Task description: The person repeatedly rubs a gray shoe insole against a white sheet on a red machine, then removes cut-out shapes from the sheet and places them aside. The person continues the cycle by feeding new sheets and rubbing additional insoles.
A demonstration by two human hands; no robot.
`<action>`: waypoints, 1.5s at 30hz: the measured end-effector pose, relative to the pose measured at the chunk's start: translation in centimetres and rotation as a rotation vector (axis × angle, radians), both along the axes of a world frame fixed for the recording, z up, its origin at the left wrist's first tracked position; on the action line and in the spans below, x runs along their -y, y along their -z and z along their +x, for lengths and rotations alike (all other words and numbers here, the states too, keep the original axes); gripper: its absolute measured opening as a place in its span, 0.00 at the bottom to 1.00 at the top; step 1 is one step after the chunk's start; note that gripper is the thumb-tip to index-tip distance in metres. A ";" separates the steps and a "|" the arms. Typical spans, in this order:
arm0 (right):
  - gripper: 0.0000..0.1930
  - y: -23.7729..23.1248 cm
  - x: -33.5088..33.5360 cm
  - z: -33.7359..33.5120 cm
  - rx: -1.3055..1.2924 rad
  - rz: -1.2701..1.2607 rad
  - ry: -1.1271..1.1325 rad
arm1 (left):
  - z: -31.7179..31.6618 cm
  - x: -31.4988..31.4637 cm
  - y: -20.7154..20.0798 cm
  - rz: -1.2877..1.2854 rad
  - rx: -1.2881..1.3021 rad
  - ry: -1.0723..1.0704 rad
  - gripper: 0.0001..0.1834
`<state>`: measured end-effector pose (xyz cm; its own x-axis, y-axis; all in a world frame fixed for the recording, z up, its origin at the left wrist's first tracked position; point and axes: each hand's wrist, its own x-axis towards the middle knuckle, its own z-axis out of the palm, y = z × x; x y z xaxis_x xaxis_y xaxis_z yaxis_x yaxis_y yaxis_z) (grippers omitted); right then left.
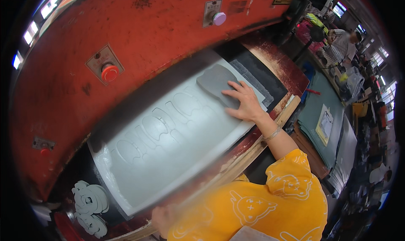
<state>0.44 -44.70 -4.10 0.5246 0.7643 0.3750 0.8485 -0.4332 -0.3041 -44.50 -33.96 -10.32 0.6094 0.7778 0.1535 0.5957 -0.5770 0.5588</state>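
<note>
My right hand (246, 104) rests with fingers spread on one end of a flat dark-grey shaped piece (213, 81). The thumb is by its near edge. That piece lies at the far right part of a long pale sheet (168, 169). Several curved outlines (157, 125) show in the sheet's middle, to the left of the grey piece. My left hand (163, 219) is at the sheet's near edge, lower left, smeared by motion; its fingers cannot be made out.
A red machine body (139, 34) with a red push button (110, 73) and a pale purple knob (219, 18) overhangs the sheet. Stacked pale cut pieces (90, 200) lie lower left. A wooden strip (230, 169) runs along the front. Stacked green sheets (316, 127) stand right; people work beyond.
</note>
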 end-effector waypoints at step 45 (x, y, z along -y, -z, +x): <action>0.10 5.4 -1.9 2.3 0.079 0.164 -0.182 | 8.0 -15.5 1.1 0.248 0.281 -0.051 0.15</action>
